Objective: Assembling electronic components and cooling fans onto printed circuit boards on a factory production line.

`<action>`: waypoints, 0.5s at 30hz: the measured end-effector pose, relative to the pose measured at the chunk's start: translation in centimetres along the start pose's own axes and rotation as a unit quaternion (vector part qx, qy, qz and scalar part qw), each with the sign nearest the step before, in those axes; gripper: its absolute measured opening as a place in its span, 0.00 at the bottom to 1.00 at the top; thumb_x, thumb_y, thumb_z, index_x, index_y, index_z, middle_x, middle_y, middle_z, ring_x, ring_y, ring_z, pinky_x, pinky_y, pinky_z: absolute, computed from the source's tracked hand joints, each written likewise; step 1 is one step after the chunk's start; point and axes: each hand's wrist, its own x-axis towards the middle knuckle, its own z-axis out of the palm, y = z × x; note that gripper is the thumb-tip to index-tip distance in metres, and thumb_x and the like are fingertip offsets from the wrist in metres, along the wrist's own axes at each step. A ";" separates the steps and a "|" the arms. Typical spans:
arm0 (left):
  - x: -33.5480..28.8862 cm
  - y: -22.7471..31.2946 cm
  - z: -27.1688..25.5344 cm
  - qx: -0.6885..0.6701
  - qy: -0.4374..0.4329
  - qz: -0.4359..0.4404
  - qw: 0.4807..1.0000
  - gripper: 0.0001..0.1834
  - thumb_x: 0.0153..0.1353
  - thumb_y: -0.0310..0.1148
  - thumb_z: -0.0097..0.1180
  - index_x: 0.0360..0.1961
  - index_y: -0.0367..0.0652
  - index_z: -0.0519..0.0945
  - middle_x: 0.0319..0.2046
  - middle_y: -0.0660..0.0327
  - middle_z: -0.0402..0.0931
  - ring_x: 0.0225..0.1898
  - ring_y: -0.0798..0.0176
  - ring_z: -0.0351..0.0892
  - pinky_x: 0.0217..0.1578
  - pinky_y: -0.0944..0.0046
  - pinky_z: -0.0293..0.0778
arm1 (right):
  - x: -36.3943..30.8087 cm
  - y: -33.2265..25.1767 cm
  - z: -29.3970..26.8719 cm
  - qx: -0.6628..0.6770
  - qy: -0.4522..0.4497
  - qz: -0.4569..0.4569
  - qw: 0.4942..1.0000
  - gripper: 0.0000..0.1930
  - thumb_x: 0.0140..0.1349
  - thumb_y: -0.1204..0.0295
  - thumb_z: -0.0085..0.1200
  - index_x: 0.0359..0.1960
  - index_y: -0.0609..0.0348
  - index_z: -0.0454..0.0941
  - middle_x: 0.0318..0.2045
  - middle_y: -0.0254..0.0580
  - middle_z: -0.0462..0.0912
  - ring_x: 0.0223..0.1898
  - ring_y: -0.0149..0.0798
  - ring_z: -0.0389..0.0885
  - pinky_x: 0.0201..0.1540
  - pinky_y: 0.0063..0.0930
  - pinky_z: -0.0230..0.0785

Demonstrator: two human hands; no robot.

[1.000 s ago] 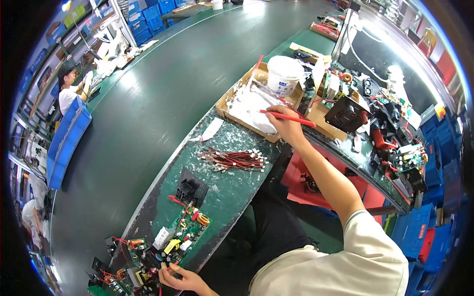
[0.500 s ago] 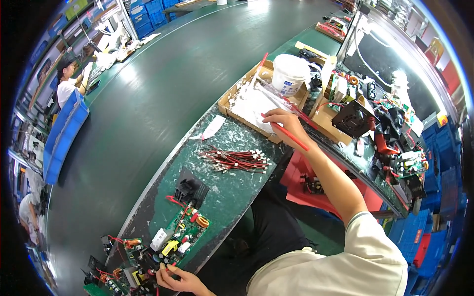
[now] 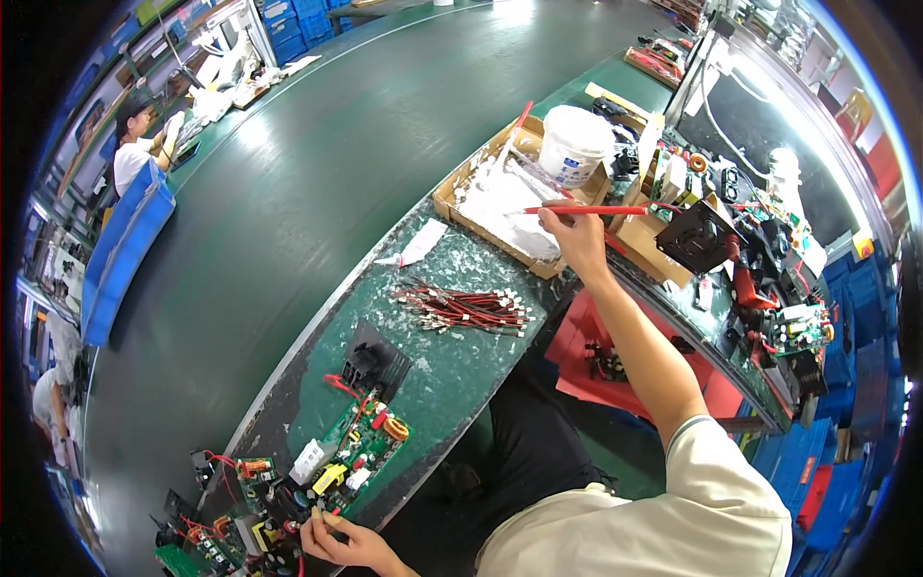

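Green desk (image 3: 437, 370) is smeared white around a red-black wire bundle (image 3: 466, 308). Right hand (image 3: 580, 236) grips a red stick (image 3: 615, 210) toward its left end, tip over the cardboard tray (image 3: 500, 248) with white paste-like material (image 3: 490, 197) and a white tub (image 3: 575, 149). Left hand (image 3: 344, 541) is at the lower end of a populated circuit board (image 3: 363, 452), thumb and fingers close together; can't tell if they hold anything. Risks, my read: stick's long free end could knock the black fan unit (image 3: 694, 240) if the wrist swings right; any paste on the tip could drip on the wires if carried over them; pressing the board could bend leads. Vs half a second ago: stick went from slanting down along the forearm to about level; left hand hasn't really moved.
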 end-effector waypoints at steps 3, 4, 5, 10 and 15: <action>-0.4 -0.9 -0.2 -0.015 -0.019 0.004 1.000 0.10 0.68 0.24 0.52 0.46 0.32 0.80 0.44 0.51 0.71 0.48 0.53 0.71 0.46 0.56 0.70 | -0.5 -0.2 -0.5 -0.117 0.004 -0.080 0.990 0.08 0.61 0.76 0.60 0.39 0.67 0.82 0.27 0.36 0.83 0.30 0.25 0.79 0.35 0.20 0.72; -0.7 -1.2 -0.3 -0.029 -0.014 0.000 0.999 0.10 0.68 0.24 0.51 0.46 0.32 0.80 0.44 0.51 0.70 0.48 0.53 0.71 0.46 0.56 0.70 | -0.5 0.1 -0.3 -0.039 0.007 -0.077 0.996 0.08 0.60 0.78 0.59 0.40 0.64 0.83 0.29 0.37 0.83 0.30 0.26 0.79 0.36 0.21 0.72; -1.0 -1.7 -0.7 -0.011 -0.020 0.006 1.000 0.10 0.68 0.23 0.51 0.47 0.32 0.79 0.45 0.52 0.70 0.48 0.53 0.71 0.45 0.57 0.70 | -0.6 0.1 0.0 -0.051 0.011 -0.138 0.989 0.08 0.59 0.79 0.59 0.40 0.63 0.83 0.29 0.37 0.83 0.31 0.27 0.79 0.36 0.21 0.72; -0.2 -0.5 -0.6 -0.015 0.027 -0.011 0.999 0.08 0.65 0.23 0.54 0.43 0.35 0.82 0.42 0.53 0.74 0.43 0.53 0.75 0.46 0.56 0.71 | -0.9 1.1 -1.6 -0.144 -0.103 -0.299 0.938 0.11 0.58 0.81 0.55 0.42 0.59 0.85 0.34 0.42 0.85 0.37 0.35 0.81 0.44 0.25 0.71; -0.4 0.0 0.8 -0.160 0.051 -0.064 0.984 0.08 0.65 0.22 0.54 0.43 0.35 0.81 0.44 0.54 0.74 0.43 0.56 0.76 0.41 0.61 0.74 | -5.3 -7.0 -3.6 0.085 -0.119 -0.082 0.986 0.10 0.62 0.78 0.56 0.45 0.64 0.82 0.41 0.37 0.83 0.44 0.29 0.79 0.50 0.21 0.68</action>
